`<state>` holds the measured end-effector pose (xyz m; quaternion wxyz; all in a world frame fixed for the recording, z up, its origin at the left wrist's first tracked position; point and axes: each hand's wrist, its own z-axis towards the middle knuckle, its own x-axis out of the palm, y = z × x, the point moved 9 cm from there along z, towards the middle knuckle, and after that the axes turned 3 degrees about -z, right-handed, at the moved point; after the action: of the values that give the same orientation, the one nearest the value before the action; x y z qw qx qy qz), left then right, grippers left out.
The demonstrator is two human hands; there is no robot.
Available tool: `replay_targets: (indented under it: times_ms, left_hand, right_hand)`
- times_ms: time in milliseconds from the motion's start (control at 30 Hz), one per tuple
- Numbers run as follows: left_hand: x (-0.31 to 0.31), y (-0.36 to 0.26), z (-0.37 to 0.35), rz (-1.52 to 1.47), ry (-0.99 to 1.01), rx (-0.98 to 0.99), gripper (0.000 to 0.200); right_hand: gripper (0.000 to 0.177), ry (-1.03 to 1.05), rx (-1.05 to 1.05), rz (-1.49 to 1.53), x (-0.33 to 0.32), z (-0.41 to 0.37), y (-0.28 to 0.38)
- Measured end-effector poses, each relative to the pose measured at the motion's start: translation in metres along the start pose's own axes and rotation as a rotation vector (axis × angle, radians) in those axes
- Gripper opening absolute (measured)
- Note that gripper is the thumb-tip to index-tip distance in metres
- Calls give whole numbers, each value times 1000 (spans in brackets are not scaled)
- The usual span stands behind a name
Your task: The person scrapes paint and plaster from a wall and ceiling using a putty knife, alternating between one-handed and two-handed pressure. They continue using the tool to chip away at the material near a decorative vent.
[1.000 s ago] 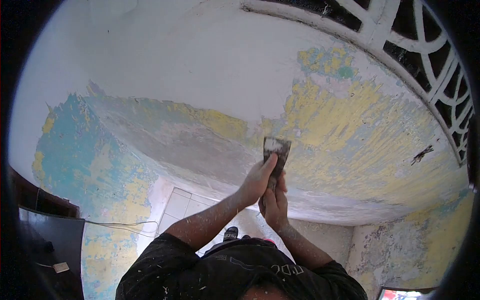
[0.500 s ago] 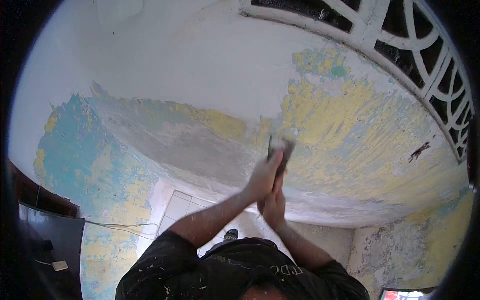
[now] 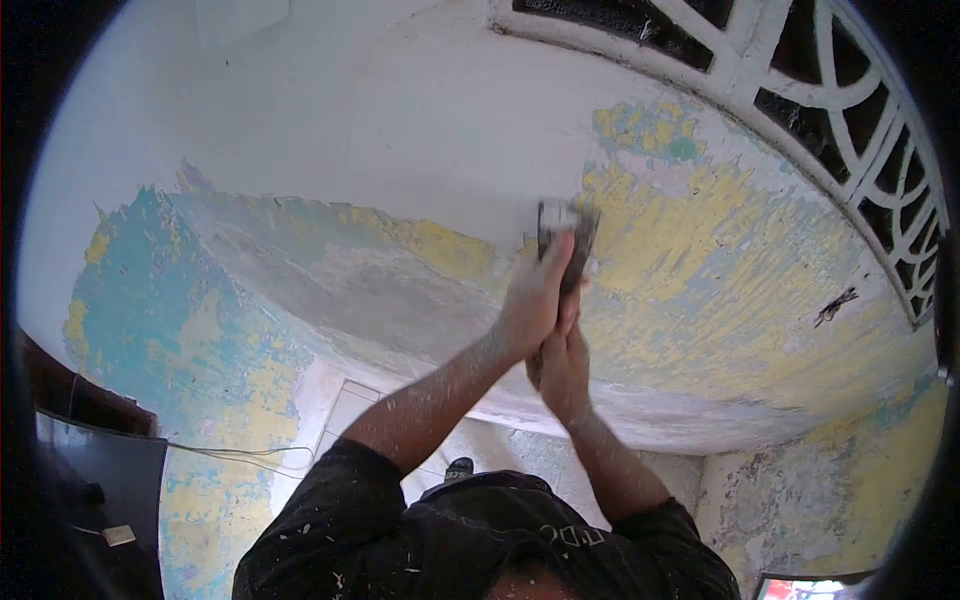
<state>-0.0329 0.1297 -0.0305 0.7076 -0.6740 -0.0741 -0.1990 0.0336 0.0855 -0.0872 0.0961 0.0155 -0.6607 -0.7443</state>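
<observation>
A wide paint scraper [image 3: 580,250], blurred by motion, is raised against the wall with its blade edge upward. Its edge lies where white paint borders bare yellow and blue patches. My left hand [image 3: 536,300] is wrapped around the scraper, thumb pressed along the face of the blade. Lower down, my right hand [image 3: 564,375] is closed around the handle end, right beneath the left, and most of the handle is hidden by the fingers. Pale flecks speckle both forearms. The wall [image 3: 690,250] shows scratched yellow and blue layers around the tool.
A white lattice vent [image 3: 740,70] with dark openings curves across the upper right. At lower left stand a dark glossy panel [image 3: 100,490] and a thin cable [image 3: 235,452]. A lit screen [image 3: 815,588] shows at bottom right. Pale floor tiles [image 3: 350,405] lie below.
Both hands and the scraper have moved up the wall, from the lower yellow area to the edge of the white paint. The grip looks the same.
</observation>
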Motion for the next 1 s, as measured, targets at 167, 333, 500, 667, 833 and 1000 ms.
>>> replay_targets:
  times_ms: [167,333,500,667,833,1000]
  left_hand:
    - [1,-20,3,-55,23,54,62]
    - [-8,88,-40,-32,39,-252,66]
    - [8,-28,12,-31,39,6,64]
    - [-3,28,-14,-161,87,-65,55]
    - [-3,41,-11,-162,48,-100,39]
    - [-2,30,-13,-151,42,-89,45]
  right_hand:
    - [49,81,36,33,12,11,13]
    - [52,-113,-58,209,1,-55,-62]
    - [42,29,34,62,7,15,28]
    - [47,24,-2,127,0,-19,-21]
    - [42,-38,90,234,2,-23,-36]
    - [34,29,99,165,6,-24,-22]
